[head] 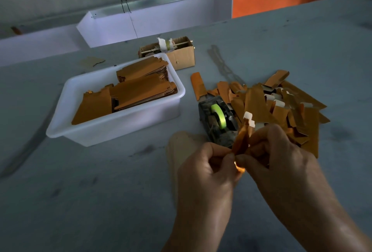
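Both hands hold one small orange cardboard piece (242,140) upright over the grey table, its white tabs pointing up. My left hand (205,171) pinches its lower left side between thumb and fingers. My right hand (281,161) grips its right side with curled fingers. Just behind the piece sits a dark tape dispenser (216,123) holding a yellow-green tape roll (218,114). A loose pile of orange cardboard pieces (281,106) lies to the right of the dispenser.
A white plastic tub (112,129) at the left holds stacked flat orange cardboard blanks (130,90). Behind it stands a small brown cardboard box (181,56) with a wrapped rod across its top. A white tray-like partition (153,20) runs along the back.
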{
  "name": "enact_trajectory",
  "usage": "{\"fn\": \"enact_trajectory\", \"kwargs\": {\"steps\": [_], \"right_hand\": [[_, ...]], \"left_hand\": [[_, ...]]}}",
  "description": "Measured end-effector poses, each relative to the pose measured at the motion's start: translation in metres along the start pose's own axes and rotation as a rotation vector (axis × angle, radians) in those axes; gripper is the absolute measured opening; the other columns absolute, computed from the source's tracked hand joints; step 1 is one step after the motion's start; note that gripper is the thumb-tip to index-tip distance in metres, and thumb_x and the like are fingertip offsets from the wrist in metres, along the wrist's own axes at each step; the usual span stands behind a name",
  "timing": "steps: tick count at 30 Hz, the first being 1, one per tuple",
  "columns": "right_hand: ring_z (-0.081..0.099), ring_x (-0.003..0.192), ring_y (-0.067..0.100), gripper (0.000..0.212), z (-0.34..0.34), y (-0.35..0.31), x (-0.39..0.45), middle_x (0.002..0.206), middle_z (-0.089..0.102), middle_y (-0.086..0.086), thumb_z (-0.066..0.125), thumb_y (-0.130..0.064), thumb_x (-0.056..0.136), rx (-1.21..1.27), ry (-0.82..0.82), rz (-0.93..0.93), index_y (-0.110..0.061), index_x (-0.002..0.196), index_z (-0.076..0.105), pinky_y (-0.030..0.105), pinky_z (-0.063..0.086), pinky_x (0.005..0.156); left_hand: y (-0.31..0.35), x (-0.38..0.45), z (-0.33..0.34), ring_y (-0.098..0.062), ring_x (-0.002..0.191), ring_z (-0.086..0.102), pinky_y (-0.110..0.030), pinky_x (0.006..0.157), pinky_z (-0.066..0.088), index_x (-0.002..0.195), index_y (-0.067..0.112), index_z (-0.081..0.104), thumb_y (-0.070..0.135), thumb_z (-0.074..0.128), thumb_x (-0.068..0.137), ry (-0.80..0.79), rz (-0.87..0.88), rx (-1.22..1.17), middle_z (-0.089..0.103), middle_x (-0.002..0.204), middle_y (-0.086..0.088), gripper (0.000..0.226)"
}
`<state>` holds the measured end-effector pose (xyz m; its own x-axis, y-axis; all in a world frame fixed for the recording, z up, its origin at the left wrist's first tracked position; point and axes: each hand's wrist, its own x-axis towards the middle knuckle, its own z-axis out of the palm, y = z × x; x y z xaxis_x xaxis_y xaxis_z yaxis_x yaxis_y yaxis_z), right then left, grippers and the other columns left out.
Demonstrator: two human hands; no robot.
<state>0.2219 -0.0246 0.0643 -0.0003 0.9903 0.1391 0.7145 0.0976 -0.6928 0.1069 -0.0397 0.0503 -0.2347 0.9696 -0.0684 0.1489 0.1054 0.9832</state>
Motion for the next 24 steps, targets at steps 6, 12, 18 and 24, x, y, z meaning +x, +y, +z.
{"fn": "enact_trajectory", "kwargs": {"steps": [6,12,18,24], "right_hand": [[0.055,0.056,0.004,0.058,-0.002,0.004,-0.004,0.063,0.055,-0.010,0.044,-0.074,0.050,-0.041,0.018,0.039,-0.030,0.088,0.045,0.018,0.042,0.048],[0.065,0.084,0.015,0.033,0.006,0.013,0.002,0.083,0.070,-0.001,0.063,-0.049,0.061,0.490,-0.218,0.138,-0.027,0.085,0.066,0.042,0.053,0.082],[0.065,0.074,0.018,0.023,-0.013,0.033,0.028,0.076,0.068,0.003,0.059,-0.041,0.073,0.438,-0.124,0.183,-0.024,0.088,0.065,0.033,0.048,0.068],[0.056,0.084,0.033,0.024,-0.031,0.066,0.070,0.093,0.057,0.009,0.054,-0.041,0.088,-0.069,0.259,0.207,-0.021,0.101,0.058,0.044,0.049,0.072]], "left_hand": [[0.002,-0.004,-0.007,-0.014,0.065,0.072,-0.025,0.057,0.058,0.078,0.018,0.069,0.012,0.065,0.088,0.001,0.014,-0.041,0.073,0.070,0.002,0.012],[0.006,-0.003,-0.010,-0.021,0.074,0.073,-0.034,0.066,0.061,0.093,0.027,0.071,0.010,0.066,0.087,-0.101,-0.120,-0.188,0.071,0.075,-0.004,0.019],[-0.010,0.021,-0.043,-0.012,0.077,0.070,-0.037,0.073,0.058,0.100,0.027,0.062,0.029,0.062,0.090,0.019,-0.065,0.371,0.074,0.083,0.003,0.010],[-0.046,0.042,-0.066,-0.025,0.096,0.061,-0.033,0.079,0.047,0.086,0.018,0.059,0.057,0.062,0.081,0.104,-0.221,0.779,0.065,0.096,-0.005,0.040]]}}
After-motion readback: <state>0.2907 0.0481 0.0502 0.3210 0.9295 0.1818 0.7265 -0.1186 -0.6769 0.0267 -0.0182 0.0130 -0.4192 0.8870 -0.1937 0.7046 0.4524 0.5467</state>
